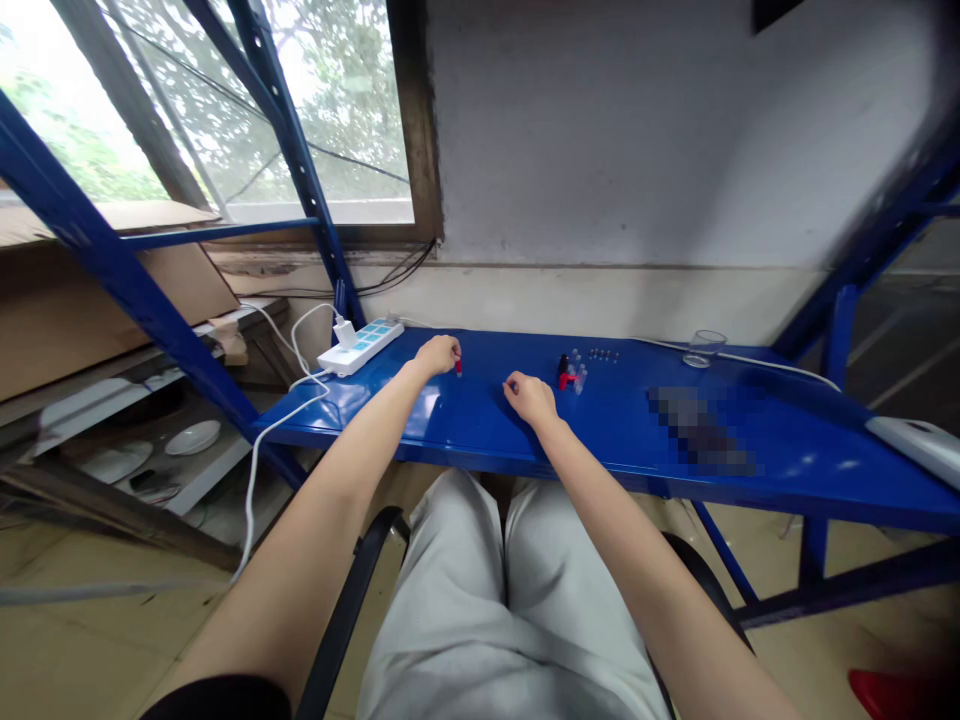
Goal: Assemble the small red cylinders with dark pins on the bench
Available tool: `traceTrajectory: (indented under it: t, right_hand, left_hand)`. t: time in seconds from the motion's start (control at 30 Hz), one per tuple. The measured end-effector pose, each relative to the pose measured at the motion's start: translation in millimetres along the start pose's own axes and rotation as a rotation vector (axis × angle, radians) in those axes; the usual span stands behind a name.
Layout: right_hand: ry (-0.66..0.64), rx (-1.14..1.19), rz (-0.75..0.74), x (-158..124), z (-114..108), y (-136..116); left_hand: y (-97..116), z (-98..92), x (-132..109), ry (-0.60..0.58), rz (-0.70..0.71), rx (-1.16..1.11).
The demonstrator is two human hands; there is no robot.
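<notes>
My left hand (439,354) is over the left part of the blue table (480,425), its fingers closed around a small red piece (459,367) with a paler lower end. To its right, my right hand (531,396) rests low over the table with its fingers curled together; whatever they hold, if anything, is too small to name. Beyond my right hand stand a black piece (563,365), red pieces (568,380) and clear small tubes (580,377). Several tiny metallic bits (604,355) lie in rows behind them.
A white power strip (361,346) with a plug and cables sits at the table's left end. Farther right are a clear glass dish (704,348), a blurred dark object (697,430) and a white device (919,445). Blue metal posts flank the table.
</notes>
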State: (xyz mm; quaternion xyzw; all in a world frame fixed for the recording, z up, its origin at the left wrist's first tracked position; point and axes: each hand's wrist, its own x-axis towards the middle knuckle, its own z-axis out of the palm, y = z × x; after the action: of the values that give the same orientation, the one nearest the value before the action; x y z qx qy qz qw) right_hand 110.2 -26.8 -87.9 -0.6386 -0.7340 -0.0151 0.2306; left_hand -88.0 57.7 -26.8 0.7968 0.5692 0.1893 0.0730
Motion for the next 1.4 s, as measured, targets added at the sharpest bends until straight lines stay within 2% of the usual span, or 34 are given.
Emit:
traceTrajectory:
  t: [0.1, 0.3, 0.97, 1.3, 1.4]
  right_hand:
    - [0.011, 0.009, 0.001, -0.1, 0.5, 0.4]
    - [0.023, 0.016, -0.001, -0.1, 1.3, 1.4]
    - [0.008, 0.028, 0.013, -0.2, -1.0, 0.8]
    - [0.016, 0.037, 0.013, 0.0, -1.3, 1.1]
    - [0.029, 0.063, 0.012, 0.2, -0.7, 2.0]
  left_hand:
    - [1.4, -3.8, -2.2, -0.049, 0.003, 0.095]
    - [1.5, -5.3, -2.1, -0.058, 0.009, 0.162]
    - [6.0, -10.7, -3.7, -0.09, -0.01, 0.226]
    - [4.4, -10.7, -1.7, -0.069, 0.002, 0.253]
    - [5.1, -12.2, -4.6, 0.021, 0.041, 0.237]
